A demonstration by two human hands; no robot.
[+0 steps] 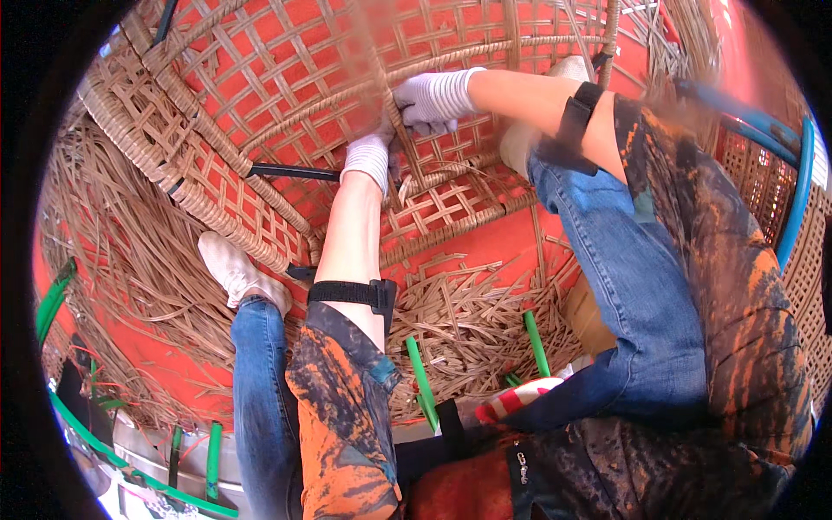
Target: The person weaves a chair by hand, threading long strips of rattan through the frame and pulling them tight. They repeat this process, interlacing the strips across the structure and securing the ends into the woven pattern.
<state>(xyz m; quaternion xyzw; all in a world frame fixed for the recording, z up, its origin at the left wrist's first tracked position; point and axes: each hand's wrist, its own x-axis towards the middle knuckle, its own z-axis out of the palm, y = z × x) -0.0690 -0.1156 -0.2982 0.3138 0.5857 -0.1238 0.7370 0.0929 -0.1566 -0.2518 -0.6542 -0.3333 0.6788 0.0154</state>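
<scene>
A half-woven wicker chair frame point(511, 199) in brown strips lies before me, with an open lattice and a thickly wrapped rim. My right hand point(426, 100), in a pale striped knit glove, has its fingers curled at a brown wicker strip point(400, 130) that runs down between my hands. My left hand point(371, 149), gloved alike, is just left of the same strip, low in the lattice. Its fingers are mostly hidden and blurred. A black bar point(295, 172) spans the frame left of my left wrist.
Loose brown strips point(130, 234) lie heaped on the red floor covering point(178, 342) at left. Cut scraps point(459, 321) cover the floor between my legs. Green stool legs point(421, 373) stick out below. A blue metal frame point(796, 195) stands at right, beside woven panels.
</scene>
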